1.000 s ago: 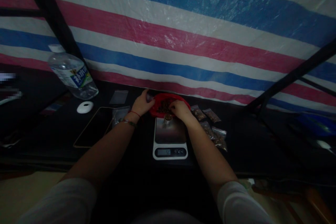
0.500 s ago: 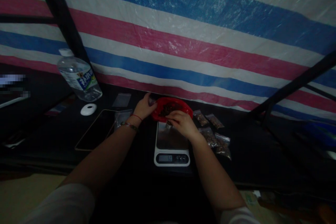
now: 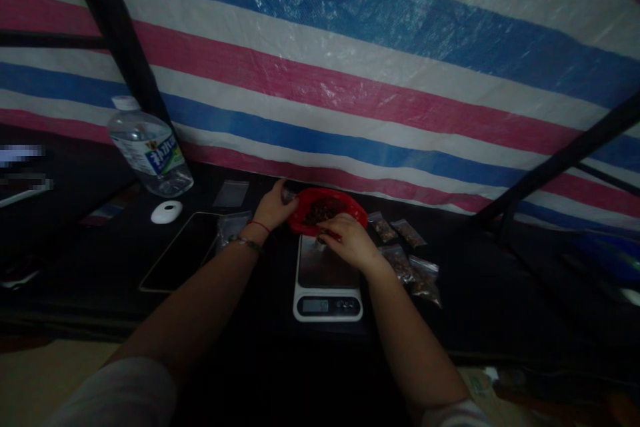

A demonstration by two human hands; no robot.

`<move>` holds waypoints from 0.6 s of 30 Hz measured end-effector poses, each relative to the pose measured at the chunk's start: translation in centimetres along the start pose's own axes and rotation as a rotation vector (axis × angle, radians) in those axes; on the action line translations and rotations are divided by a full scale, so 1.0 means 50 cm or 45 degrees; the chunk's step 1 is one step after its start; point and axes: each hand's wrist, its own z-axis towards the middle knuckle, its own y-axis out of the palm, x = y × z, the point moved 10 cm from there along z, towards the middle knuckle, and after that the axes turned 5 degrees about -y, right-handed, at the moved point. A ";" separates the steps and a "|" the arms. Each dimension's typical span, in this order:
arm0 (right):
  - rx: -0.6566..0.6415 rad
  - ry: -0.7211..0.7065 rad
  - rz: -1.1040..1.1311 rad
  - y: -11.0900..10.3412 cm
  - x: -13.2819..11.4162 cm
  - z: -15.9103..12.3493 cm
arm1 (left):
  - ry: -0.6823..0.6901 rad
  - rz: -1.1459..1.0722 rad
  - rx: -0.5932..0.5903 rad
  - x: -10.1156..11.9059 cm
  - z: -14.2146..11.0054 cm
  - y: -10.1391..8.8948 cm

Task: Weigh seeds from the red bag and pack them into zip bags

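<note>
My left hand (image 3: 274,208) curls at the left rim of a red bowl (image 3: 361,215) holding small dark brown pieces (image 3: 323,209). Between its thumb and fingers shows a small clear, shiny thing that I cannot make out. My right hand (image 3: 350,240) is closed in a pinch at the bowl's near edge, over the back of a white kitchen scale (image 3: 327,273). Just under its fingertips, a small shiny container (image 3: 319,244) stands on the metal plate. What the right fingertips hold is hidden. The scale's display (image 3: 316,305) is lit, its digits blurred.
Several filled zip bags (image 3: 397,261) lie right of the scale. To the left are an empty zip bag (image 3: 231,193), another clear bag (image 3: 233,223), a dark tablet (image 3: 183,253), a white oval device (image 3: 167,212) and a large plastic bottle (image 3: 153,153). Striped sheeting (image 3: 350,93) hangs behind.
The right hand has shifted slightly down and its fingers are drawn in closer over the small container. The left hand stays at the bowl. The camera view has tilted slightly.
</note>
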 end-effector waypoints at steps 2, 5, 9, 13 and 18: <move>0.014 -0.012 0.023 -0.003 -0.003 0.000 | -0.007 0.000 0.000 -0.003 0.001 0.001; 0.012 -0.037 0.063 -0.006 -0.010 -0.002 | -0.008 -0.006 0.009 -0.005 0.001 0.000; -0.044 -0.095 0.113 -0.003 -0.017 -0.005 | -0.012 -0.004 0.012 -0.008 0.003 0.000; -0.066 -0.094 0.093 0.003 -0.012 -0.006 | -0.014 -0.007 0.016 -0.007 0.003 -0.001; -0.047 -0.099 0.106 0.000 -0.015 -0.006 | -0.021 0.000 0.023 -0.007 0.003 -0.002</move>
